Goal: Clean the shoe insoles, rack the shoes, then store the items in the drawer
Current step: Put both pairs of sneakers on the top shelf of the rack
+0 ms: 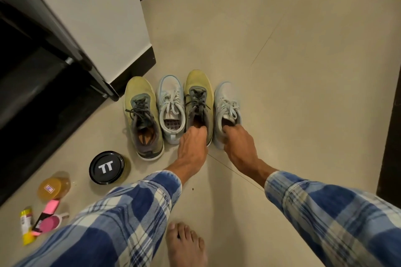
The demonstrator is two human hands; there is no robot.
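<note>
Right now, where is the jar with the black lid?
In the head view, the black-lidded jar stands on the floor at lower left, just by the heel of the leftmost yellow shoe and beside the amber jar.

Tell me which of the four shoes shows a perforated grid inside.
The pale blue shoe second from left: a white holed grid shows inside. The leftmost yellow shoe shows orange; fingers reach into the other two.

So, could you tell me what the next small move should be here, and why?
Probably lift both shoes by their collars: the left hand curls into the second yellow shoe, the right hand into the rightmost pale shoe, both standing on the floor.
</note>
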